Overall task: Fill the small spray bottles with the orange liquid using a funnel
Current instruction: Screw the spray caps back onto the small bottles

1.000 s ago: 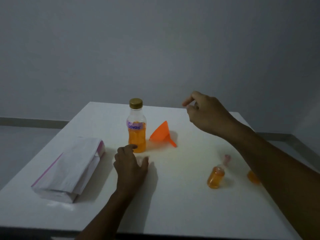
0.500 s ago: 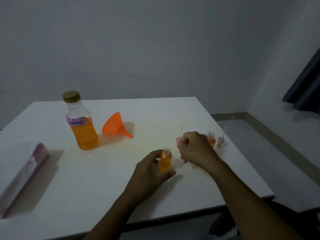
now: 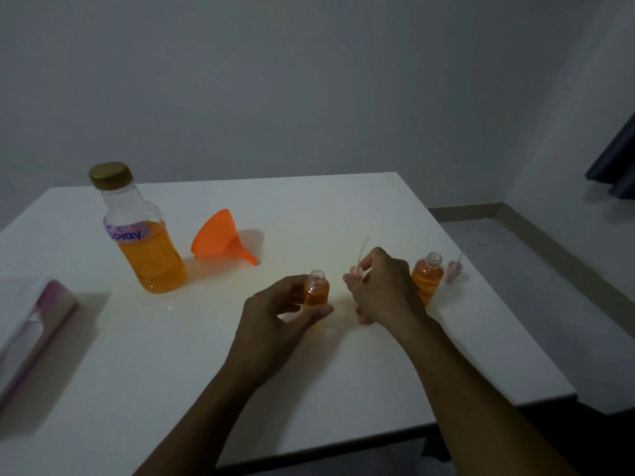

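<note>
The left hand (image 3: pixel 275 314) grips an upright, uncapped small spray bottle (image 3: pixel 316 290) on the table (image 3: pixel 171 355); the right hand (image 3: pixel 381 286), just right, pinches a spray cap (image 3: pixel 355 269), tube pointing up.

Big bottle (image 3: pixel 144 231) stood far left on tabletop (image 3: pixel 171 355), funnel (image 3: pixel 220 240) lying just right of it. Box (image 3: pixel 31 324) at left edge. Open vial (image 3: pixel 316 292) centre; second vial (image 3: pixel 427 277) right of it, sprayer cap (image 3: pixel 453 271) just beyond.
</note>
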Motion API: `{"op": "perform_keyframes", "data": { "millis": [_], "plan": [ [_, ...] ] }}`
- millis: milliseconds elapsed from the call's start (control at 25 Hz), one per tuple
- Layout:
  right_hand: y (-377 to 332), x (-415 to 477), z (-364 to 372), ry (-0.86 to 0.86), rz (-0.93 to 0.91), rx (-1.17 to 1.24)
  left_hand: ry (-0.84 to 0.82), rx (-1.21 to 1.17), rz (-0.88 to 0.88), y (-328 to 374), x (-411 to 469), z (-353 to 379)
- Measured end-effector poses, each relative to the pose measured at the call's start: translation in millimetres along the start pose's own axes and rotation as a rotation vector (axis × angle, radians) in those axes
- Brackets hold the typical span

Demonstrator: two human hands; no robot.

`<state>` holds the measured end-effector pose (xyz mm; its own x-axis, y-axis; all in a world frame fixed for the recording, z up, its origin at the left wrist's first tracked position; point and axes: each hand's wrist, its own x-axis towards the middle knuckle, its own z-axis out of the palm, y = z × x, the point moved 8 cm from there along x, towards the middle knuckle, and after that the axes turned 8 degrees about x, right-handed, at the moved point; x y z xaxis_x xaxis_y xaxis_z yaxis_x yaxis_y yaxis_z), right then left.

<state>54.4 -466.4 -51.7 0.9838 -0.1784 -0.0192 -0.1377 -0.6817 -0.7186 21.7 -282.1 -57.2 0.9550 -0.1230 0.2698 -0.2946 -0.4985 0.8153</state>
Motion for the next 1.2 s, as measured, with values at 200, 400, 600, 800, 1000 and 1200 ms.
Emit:
{"op": "perform_keyframes", "data": {
  "millis": [200, 400, 600, 800, 1000, 1200],
  "plan": [
    [-39, -21, -26, 0.019, -0.286, 0.21, 0.087, 0.031, -0.033, -8, 7, -20],
    [-54, -34, -43, 0.015, -0.45, 0.213, 0.141, 0.014, -0.066, -17, 6, -32],
    [-63, -38, -49, 0.087, -0.537, 0.145, 0.184, 0.049, -0.094, -28, 5, -42],
    [-73, -41, -50, 0.138, -0.599, 0.096, 0.178, 0.062, -0.096, -34, 2, -44],
    [-82, -43, -51, 0.159, -0.679, 0.014, 0.167, 0.065, -0.062, -30, 1, -39],
    [-85, -44, -57, 0.176, -0.709, 0.004, 0.169, 0.098, -0.052, -29, 1, -36]
  ]
}}
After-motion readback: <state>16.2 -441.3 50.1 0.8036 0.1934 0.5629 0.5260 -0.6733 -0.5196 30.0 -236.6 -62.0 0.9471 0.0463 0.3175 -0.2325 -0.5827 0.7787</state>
